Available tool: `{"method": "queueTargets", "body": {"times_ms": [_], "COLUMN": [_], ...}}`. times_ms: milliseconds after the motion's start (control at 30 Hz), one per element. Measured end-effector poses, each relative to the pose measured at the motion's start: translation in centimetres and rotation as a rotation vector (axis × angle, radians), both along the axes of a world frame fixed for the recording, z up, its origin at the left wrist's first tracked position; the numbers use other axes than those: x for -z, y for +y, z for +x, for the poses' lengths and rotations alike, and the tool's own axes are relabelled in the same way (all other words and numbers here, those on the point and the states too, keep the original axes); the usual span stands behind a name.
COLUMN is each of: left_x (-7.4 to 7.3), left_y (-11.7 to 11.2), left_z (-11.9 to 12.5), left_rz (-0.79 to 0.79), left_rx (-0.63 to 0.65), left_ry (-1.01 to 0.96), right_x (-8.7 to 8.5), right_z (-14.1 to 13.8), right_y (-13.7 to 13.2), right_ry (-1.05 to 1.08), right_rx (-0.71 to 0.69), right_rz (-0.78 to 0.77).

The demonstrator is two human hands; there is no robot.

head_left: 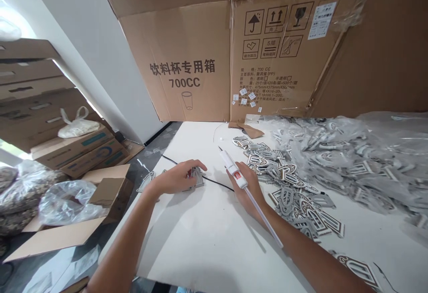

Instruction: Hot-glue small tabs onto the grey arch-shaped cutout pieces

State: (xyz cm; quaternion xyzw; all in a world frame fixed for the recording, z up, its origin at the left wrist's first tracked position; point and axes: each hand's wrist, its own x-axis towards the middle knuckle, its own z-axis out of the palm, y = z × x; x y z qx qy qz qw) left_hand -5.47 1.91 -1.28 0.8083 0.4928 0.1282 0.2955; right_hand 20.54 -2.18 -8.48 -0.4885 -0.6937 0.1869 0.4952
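Observation:
My right hand (245,186) is wrapped round a white hot glue gun (236,173), its nozzle pointing up and left. A long translucent glue stick (264,217) sticks out of its back end. At the left of the white table (214,239), my left hand (180,177) is closed over a small grey decorative cut-out (198,178), partly hidden by the fingers. A second grey cut-out (147,181) lies near the left table edge, beyond my wrist. A black cord (217,183) runs across the table between my hands.
Heaped brown-and-white cut-outs (287,172) lie right of my right arm, beside plastic-bagged ones (334,146). Large cardboard cartons (190,39) wall off the table's back. A torn cardboard scrap (249,130) lies before them. An open box (113,195) with plastic stands on the floor at left.

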Motion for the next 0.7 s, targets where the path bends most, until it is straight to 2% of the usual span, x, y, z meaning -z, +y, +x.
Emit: {"method": "queueTargets", "body": {"times_ms": [133, 233, 367, 567, 700], "left_x": [0.6, 1.0, 1.3, 1.5, 1.6], "left_y": [-1.2, -2.1, -3.1, -3.8, -4.1], "left_z": [0.4, 1.0, 1.3, -0.3, -0.4], "left_rz": [0.2, 0.299, 0.332, 0.324, 0.352], "left_rx": [-0.008, 0.02, 0.023, 0.03, 0.019], "left_ry": [0.185, 0.226, 0.204, 0.199, 0.234], "right_x": [0.1, 0.2, 0.4, 0.8, 1.0], "right_z": [-0.1, -0.1, -0.1, -0.2, -0.2], "right_y": [-0.1, -0.1, 0.2, 0.3, 0.3], "right_ry": [-0.001, 0.006, 0.03, 0.08, 0.142], "right_rx": [-0.01, -0.002, 0.007, 0.017, 0.08], "right_rz": [0.007, 0.001, -0.027, -0.027, -0.01]}}
